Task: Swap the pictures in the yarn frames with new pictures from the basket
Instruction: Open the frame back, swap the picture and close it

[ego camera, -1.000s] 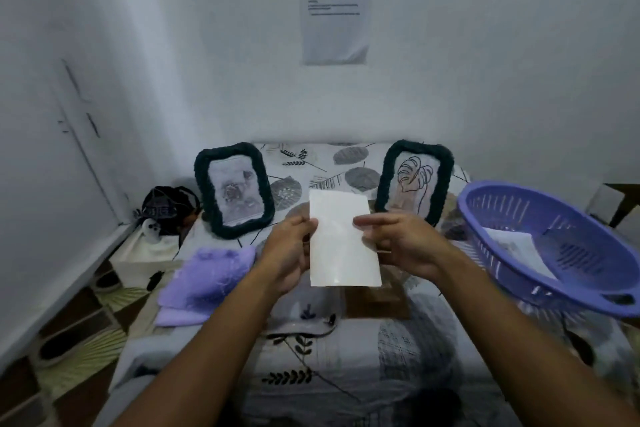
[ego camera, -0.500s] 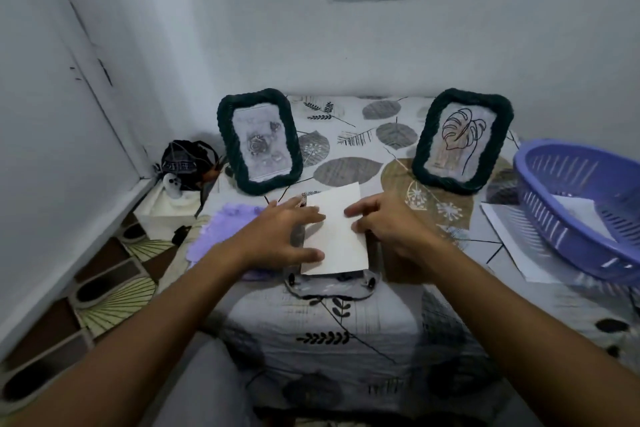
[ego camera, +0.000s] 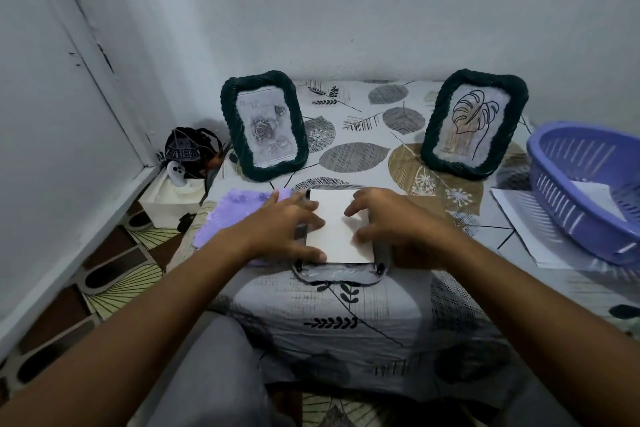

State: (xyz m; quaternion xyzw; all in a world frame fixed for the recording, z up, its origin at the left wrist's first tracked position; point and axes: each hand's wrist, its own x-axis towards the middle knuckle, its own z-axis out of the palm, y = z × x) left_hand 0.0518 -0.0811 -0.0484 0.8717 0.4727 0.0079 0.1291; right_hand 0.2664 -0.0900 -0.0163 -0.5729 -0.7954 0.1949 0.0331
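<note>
The left hand (ego camera: 294, 227) lay spread, fingers straight, pressing the left edge of the white rectangular picture (ego camera: 337, 227), which sat face-down on a dark frame back (ego camera: 334, 272) at the patterned counter's (ego camera: 363, 305) front edge. The right hand (ego camera: 384, 218) arched loosely open, fingertips on the paper. Best squared evenly — pressed flat before closing.
</note>
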